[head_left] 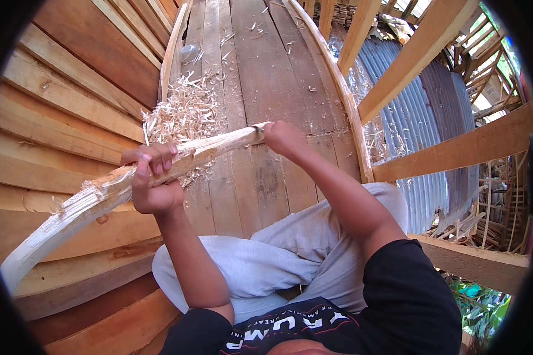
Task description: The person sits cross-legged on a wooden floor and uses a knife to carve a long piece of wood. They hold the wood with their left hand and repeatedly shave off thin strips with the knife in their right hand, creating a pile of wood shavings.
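A long pale wooden pole [109,188] lies slantwise in both hands, its right end above the plank floor [278,89] and its bent left end reaching out past the floor's left edge, in front of the stacked boards [59,148] there. Its surface is rough and whittled, with curls clinging near the left hand [154,186].

That hand grips the pole's middle stretch: the palm lies on the near, lower side, the fingers come over from the far side, and the thumb stands up along the near face, all clamped on the wood. The left forearm rises almost straight from the lap, elbow bent.

The right hand [283,139] is at the pole's right end, closed into a fist with the fingers clamped on a small dark blade [258,131] whose held part is hidden. The blade touches the pole; the right forearm slants up and leftward over the knee.

Beneath both arms are crossed legs in light grey trousers [260,257] and a black T-shirt [408,284]. Beyond the pole, shavings [186,109] heap along the floor's left edge, with a clear round container [189,54] behind them. Timber edging [342,77] follows the floor's right edge, with corrugated sheets [417,130] outside.
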Demonstrator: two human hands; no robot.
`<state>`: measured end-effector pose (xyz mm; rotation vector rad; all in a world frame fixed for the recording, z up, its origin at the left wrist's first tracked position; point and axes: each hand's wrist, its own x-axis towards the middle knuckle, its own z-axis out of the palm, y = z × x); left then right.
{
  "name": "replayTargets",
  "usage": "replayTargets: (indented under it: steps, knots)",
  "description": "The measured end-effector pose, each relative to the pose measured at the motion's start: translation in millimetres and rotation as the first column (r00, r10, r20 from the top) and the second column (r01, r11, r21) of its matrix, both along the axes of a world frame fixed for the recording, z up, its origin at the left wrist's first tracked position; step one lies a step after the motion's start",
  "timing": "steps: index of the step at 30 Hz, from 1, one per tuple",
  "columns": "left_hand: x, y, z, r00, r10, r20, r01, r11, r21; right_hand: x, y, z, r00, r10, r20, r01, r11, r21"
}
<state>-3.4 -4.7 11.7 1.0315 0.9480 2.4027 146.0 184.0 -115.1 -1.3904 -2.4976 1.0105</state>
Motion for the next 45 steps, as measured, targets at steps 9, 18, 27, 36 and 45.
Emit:
replayTargets:
  steps: [9,18,27,36,45]
  knots:
    - [-4.0,-4.8,1.0,0.988,-0.094,-0.125,0.097,0.995,0.022,-8.9,-19.7,41.7,0.996,-0.001,0.090,0.009,0.996,-0.084]
    - [7.9,-3.8,2.8,0.997,-0.031,-0.073,0.033,0.999,0.026,-17.0,-39.7,64.0,0.999,-0.024,0.047,0.028,0.997,-0.074]
    - [7.1,-0.9,4.0,1.000,0.005,-0.030,-0.004,1.000,0.006,-22.7,-38.8,58.6,0.996,-0.033,0.077,0.038,0.997,-0.062]
    - [11.9,-0.8,6.0,0.988,-0.070,-0.136,0.074,0.997,0.025,-19.7,-39.7,79.5,0.993,0.064,0.094,-0.060,0.997,-0.046]
    - [-1.8,-6.1,-3.4,0.986,-0.116,-0.122,0.124,0.990,0.064,-15.4,-45.1,86.5,0.998,0.046,0.049,-0.045,0.998,-0.035]
